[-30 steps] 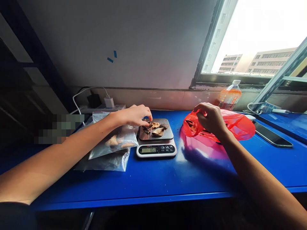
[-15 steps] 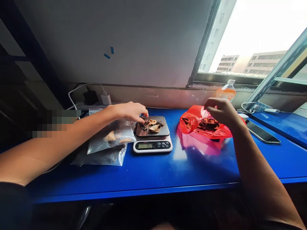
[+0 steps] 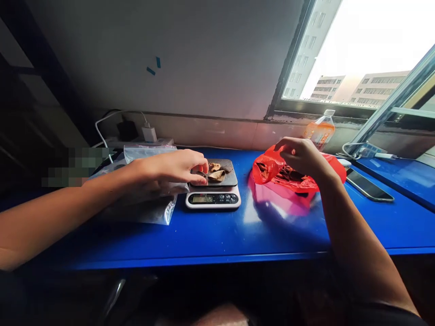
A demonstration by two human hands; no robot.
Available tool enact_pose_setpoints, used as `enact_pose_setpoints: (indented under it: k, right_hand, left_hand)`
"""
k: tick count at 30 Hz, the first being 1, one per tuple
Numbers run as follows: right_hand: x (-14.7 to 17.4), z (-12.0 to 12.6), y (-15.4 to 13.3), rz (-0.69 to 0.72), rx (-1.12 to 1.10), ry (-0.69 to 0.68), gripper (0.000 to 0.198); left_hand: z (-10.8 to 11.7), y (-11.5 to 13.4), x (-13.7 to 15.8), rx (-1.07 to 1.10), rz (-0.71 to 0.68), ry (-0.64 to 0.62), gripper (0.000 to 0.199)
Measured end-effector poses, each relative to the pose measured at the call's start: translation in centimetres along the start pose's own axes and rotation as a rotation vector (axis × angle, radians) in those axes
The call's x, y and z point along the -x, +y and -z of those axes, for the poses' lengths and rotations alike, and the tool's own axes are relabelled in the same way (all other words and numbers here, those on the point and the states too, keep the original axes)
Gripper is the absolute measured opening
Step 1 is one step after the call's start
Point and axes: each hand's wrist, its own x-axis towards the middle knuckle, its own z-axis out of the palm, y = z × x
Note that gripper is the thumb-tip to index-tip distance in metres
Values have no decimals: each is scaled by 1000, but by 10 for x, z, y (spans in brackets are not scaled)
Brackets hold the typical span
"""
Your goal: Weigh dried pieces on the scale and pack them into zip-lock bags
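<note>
My left hand (image 3: 190, 165) reaches in from the left over the edge of a digital kitchen scale (image 3: 212, 199). Its thumb and fingers are apart, beside several dried brown slices (image 3: 216, 175) on the scale's metal plate. The scale's display is lit, its digits too faint to read surely. My right hand (image 3: 299, 154) hangs over an open red plastic bag (image 3: 331, 174) with loosely bent, parted fingers. Nothing shows in it; whether its fingertips touch the bag's film I cannot make out. Dark dried pieces (image 3: 292, 174) lie inside the bag.
Clear plastic bags (image 3: 158, 213) lie under my left forearm, left of the scale. A phone (image 3: 370, 184) rests at the right of the blue table (image 3: 217, 240). Behind the red bag stands a bottle of orange drink (image 3: 321, 130). A white charger (image 3: 148, 132) sits at the back left.
My left hand has drawn slightly back from the slices, its thumb and fingers wider apart. My right hand has moved left over the red bag. The view has shifted slightly.
</note>
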Motion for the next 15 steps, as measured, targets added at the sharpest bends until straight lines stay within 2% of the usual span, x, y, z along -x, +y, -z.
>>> enact_pose_setpoints:
  k: [4,10,13,15]
  right_hand:
    - [-1,-5,7,1,39,55,25]
    - [-1,-10,11,14,13,21,22]
    - [-2,-10,1,-1,-32,89,18]
    - [-1,-11,-15,-11,-163,166,14]
  left_hand:
    - [-9,12,2,-31,-1,36,20]
    - [-8,16,3,26,24,79,21]
    - [0,17,10,52,18,276,23]
    - [8,23,15,157,19,405,23]
